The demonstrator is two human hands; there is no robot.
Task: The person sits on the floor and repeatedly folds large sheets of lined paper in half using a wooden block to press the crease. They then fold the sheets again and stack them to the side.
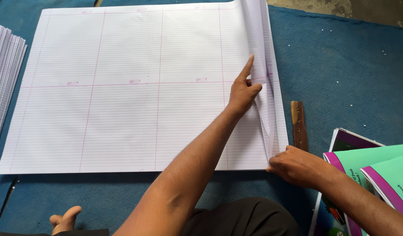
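While the left hand (243,92) rests on the large ruled sheet (123,87), its index finger (248,65) points up along the sheet's right part and the other fingers are curled in; it clamps nothing that I can see. I note the hand presses just beside the lifted leaves (265,65), which rise and curl over at the right edge of the pile. My right hand (295,166) sits at the lower right corner of the pile, fingers closed together on the corner edges of the lifted leaves, thumb side toward the paper. The two hands are apart, left higher up the sheet, right at the near corner.

The ruled sheet lies flat on a blue mat (341,65), printed with fine grey lines and pink dividing lines that split it into panels. It fills most of the view, from the left side to right of the middle.

A brown wooden strip with holes (299,124) lies on the mat just right of the pile, near my right hand. Green and purple booklet covers (372,166) lie at the lower right, partly under my right forearm. A second stack of white paper (5,70) shows at the left edge. A foot (65,218) shows at the bottom left.
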